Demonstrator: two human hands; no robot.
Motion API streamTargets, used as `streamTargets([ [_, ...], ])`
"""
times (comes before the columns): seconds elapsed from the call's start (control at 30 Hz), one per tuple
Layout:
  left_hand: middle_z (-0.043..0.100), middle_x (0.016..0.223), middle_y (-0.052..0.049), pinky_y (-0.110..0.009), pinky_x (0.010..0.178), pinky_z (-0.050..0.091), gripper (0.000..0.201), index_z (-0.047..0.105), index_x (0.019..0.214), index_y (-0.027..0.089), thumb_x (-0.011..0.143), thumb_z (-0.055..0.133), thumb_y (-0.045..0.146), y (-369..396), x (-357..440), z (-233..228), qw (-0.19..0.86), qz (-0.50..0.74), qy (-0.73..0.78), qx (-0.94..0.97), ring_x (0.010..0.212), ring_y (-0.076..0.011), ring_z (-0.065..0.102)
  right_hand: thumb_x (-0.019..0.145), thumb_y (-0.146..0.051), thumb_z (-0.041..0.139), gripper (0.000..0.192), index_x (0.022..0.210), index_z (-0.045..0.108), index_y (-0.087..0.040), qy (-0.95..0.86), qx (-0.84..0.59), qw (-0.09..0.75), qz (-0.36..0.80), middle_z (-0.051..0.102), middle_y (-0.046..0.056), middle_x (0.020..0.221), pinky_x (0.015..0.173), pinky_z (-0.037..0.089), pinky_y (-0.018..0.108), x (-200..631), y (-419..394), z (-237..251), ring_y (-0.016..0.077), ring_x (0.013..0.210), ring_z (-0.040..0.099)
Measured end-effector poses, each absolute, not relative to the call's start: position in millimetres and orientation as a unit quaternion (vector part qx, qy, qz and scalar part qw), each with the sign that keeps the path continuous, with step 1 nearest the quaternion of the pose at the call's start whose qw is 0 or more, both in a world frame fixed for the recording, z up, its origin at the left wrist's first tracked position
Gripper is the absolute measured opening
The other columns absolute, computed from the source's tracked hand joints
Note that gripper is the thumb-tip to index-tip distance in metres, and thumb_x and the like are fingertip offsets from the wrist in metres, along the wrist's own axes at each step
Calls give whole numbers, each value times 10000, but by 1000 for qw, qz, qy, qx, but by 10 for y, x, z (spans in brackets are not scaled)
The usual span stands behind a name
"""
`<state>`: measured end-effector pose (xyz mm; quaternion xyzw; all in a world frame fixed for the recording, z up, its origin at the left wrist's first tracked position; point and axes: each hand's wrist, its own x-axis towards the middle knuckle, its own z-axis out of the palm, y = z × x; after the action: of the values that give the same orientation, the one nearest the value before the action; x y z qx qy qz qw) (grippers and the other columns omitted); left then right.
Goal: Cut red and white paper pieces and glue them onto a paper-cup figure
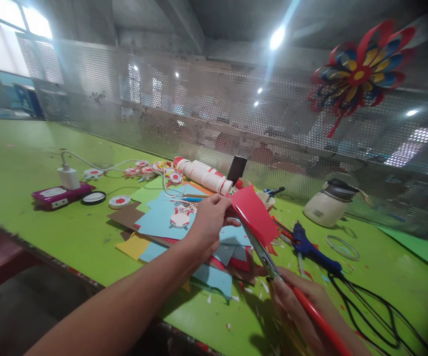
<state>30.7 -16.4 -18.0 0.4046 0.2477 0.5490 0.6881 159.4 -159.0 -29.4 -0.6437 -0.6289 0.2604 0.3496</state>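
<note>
I have one red paper sheet (255, 213) pinched by its edge in my raised left hand (207, 222), fingers curled shut around it. My right hand (298, 302), low and wrapped around the red handles, holds one pair of scissors (264, 257), blades angled up against the sheet's lower edge.

No legible txt or labels.

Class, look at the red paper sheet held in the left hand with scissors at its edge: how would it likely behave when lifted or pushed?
The red paper sheet looks thin, so it is probably very light. Pinched at one corner by the left hand, it stands out fairly flat, suggesting some stiffness, though a push would likely bend it. The scissors in the right hand meet its edge; it probably cuts and tears easily.
</note>
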Motion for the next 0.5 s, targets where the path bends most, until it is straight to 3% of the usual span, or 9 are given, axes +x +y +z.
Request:
streamTargets([
  [0.5, 616, 650, -55, -219, 427, 451, 81, 506, 647, 132, 723, 530, 117, -173, 302, -165, 695, 547, 244, 397, 517, -105, 545, 849, -538, 424, 463, 919, 679, -158, -630, -643, 351, 257, 327, -38, 523, 408, 229, 216, 1596, -1616, -287, 89, 465, 269],
])
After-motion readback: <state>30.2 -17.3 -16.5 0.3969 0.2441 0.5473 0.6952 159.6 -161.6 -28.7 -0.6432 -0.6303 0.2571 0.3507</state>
